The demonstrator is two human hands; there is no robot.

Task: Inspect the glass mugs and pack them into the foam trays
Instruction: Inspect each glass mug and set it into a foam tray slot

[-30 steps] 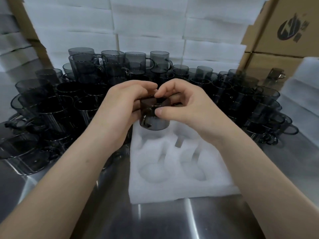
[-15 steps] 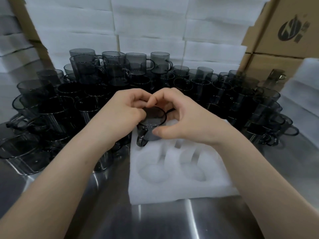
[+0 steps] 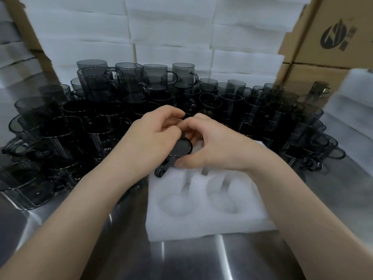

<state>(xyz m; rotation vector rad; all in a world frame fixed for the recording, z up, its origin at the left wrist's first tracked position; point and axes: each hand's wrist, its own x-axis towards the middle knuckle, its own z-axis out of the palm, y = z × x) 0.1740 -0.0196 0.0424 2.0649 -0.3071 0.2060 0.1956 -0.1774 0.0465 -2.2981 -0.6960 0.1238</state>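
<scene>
Smoked glass mug, gripped in curled fingers of left hand and right hand; tipped further and lowered since a second ago, nearing far-left pocket of foam tray. Inspection seemingly over; seating next.

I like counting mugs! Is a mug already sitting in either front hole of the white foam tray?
No, both front holes of the foam tray show only bare white foam.

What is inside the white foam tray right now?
In the foam tray, the two near cavities hold nothing. The left hand and right hand, gripping a dark glass mug, cover its far part, which cannot be seen.
</scene>
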